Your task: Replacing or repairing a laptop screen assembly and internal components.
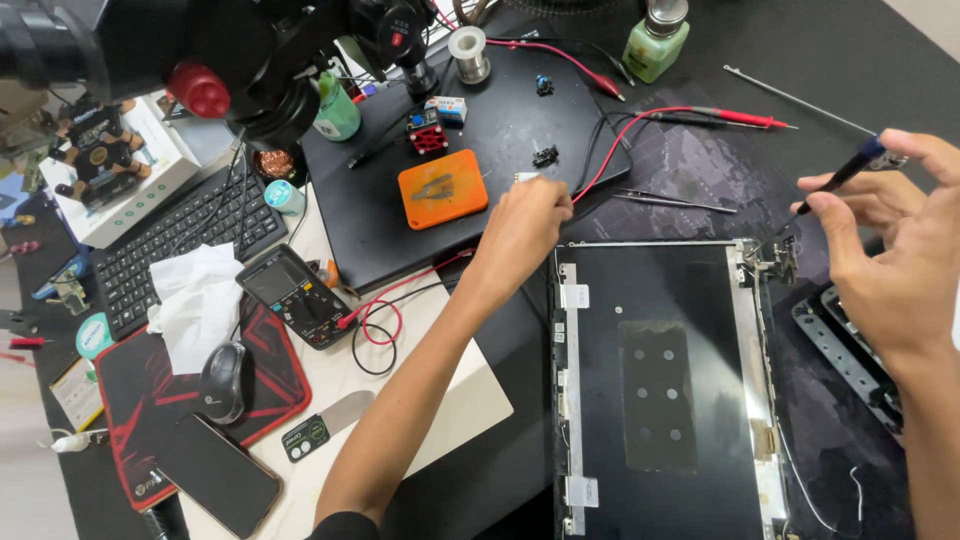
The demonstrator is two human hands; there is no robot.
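Right of the bare black laptop lid panel lying flat on the worktop, the right hand pinches a slim, light, rigid dark-handled screwdriver at its shaft, while the left hand, above the panel's top-left corner, seemingly nips something tiny and easily dropped.

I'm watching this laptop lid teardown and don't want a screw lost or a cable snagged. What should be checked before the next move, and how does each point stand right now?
1. Screwdriver gripped firmly: ok, the right hand pinches it with its tip near the hinge.
2. Left hand clear of the laptop lid: ok, it reaches to the black mat beyond it.
3. What the left fingers hold: cannot tell, something small and pale shows at the fingertips.
4. Red probe lead clear of the lid: ok, it runs beside the left hand, above the lid's edge.
5. Loose thin cable off the lid's right edge: not ok, it lies free.
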